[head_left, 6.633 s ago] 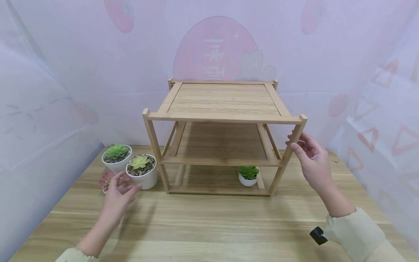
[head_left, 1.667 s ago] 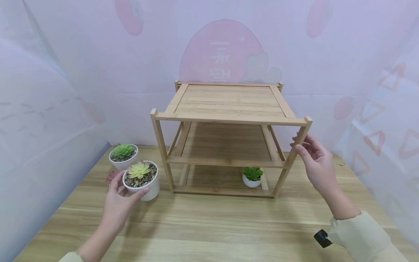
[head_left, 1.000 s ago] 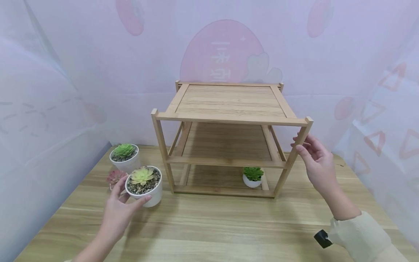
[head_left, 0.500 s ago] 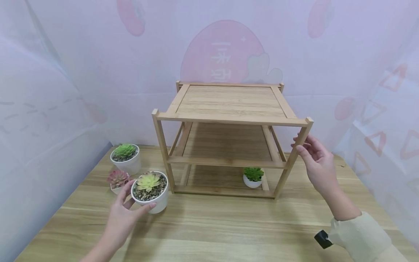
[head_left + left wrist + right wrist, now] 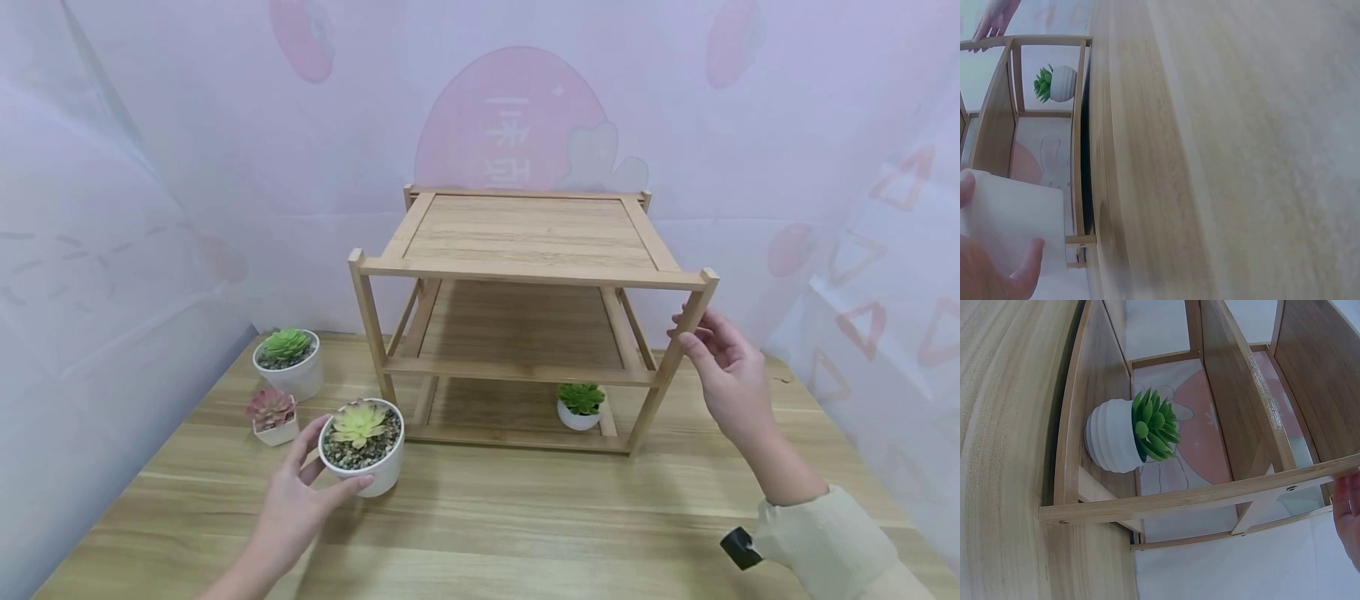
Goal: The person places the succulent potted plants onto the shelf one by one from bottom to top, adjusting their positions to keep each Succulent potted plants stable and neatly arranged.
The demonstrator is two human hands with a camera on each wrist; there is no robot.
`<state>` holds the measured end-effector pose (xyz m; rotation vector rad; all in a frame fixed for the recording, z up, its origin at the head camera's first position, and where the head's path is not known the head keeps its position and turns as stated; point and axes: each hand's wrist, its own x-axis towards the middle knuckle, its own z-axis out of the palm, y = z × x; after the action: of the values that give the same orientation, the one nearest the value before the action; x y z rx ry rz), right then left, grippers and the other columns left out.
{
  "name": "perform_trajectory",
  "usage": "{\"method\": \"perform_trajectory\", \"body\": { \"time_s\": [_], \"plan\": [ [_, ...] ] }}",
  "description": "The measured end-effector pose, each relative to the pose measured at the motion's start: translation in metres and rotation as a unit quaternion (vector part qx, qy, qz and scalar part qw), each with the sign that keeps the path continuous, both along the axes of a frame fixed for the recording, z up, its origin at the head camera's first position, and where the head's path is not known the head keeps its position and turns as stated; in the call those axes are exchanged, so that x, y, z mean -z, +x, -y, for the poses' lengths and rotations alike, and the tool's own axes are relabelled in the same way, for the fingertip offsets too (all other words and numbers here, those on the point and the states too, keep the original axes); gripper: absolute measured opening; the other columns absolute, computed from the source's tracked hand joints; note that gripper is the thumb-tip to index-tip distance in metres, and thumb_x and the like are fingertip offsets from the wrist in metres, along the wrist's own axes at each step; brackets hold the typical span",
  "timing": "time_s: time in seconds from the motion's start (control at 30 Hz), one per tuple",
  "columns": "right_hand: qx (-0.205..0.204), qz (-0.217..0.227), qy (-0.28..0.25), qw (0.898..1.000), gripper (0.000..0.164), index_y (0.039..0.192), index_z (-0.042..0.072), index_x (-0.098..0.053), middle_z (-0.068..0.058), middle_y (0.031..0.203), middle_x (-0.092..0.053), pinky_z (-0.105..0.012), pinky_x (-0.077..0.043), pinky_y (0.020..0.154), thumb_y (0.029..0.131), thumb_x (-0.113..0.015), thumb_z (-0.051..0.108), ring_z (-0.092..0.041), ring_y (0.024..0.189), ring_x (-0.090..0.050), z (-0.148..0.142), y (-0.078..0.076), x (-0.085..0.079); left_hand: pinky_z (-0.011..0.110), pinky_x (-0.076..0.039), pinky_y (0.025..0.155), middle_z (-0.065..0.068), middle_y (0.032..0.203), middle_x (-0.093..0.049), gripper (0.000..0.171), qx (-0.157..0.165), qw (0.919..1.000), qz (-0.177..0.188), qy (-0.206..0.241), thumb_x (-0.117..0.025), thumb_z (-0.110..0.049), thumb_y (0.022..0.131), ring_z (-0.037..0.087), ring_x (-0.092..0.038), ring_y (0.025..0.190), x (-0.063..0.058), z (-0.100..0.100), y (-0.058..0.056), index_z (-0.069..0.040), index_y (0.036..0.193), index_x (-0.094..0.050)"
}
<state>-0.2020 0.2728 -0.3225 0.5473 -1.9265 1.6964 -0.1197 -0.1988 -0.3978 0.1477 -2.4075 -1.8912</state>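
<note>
My left hand [image 5: 296,504] grips a potted succulent [image 5: 362,450] with pale yellow-green leaves, thumb and fingers round its white pot. In the left wrist view, a gap shows between the base of this white pot [image 5: 1019,215] and the table. It hangs just in front of the left post of a three-tier wooden shelf [image 5: 525,237]. At the shelf's right front post, my right hand [image 5: 723,379] pinches the wood between thumb and fingers. A small green succulent [image 5: 580,407] in a ribbed white pot [image 5: 1113,434] stands at the right of the bottom tier.
At the table's left lie two more potted succulents: a green one [image 5: 288,362] in a round white pot, and a pink-red one [image 5: 273,417] in a small white pot in front of it. A printed cloth [image 5: 517,117] hangs behind the shelf.
My left hand has taken hold of the yellow-green succulent, lifted it and carried it right and nearer me, uncovering the pink-red one. The right hand stays on the post.
</note>
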Motion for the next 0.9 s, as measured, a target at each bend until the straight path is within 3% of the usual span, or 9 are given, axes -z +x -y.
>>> {"method": "perform_trajectory", "body": {
  "time_s": [0.47,0.9],
  "plan": [
    [-0.004,0.003,0.004,1.000,0.034,0.137,-0.002,-0.058,0.003,0.117,-0.068,-0.016,-0.051,0.094,0.103,-0.056,-0.001,-0.008,0.106,-0.066,-0.001,0.000,0.000,0.016,-0.049,0.091,0.021,0.163,-0.026,0.103,0.024,0.9996,-0.014,0.007,-0.087,0.001,0.077,0.047,-0.035,0.143,0.000,-0.017,-0.001,-0.002,0.159,-0.026],
    [0.012,0.009,0.000,1.000,0.034,0.136,0.004,-0.060,0.004,0.115,-0.070,-0.015,-0.051,0.093,0.103,-0.056,-0.003,-0.008,0.106,-0.067,0.002,0.000,-0.002,0.032,-0.052,0.099,0.021,0.162,-0.029,0.102,0.039,0.9991,-0.013,0.013,-0.090,-0.001,0.074,0.044,-0.036,0.144,-0.004,-0.035,-0.010,-0.002,0.157,-0.031]
  ]
}}
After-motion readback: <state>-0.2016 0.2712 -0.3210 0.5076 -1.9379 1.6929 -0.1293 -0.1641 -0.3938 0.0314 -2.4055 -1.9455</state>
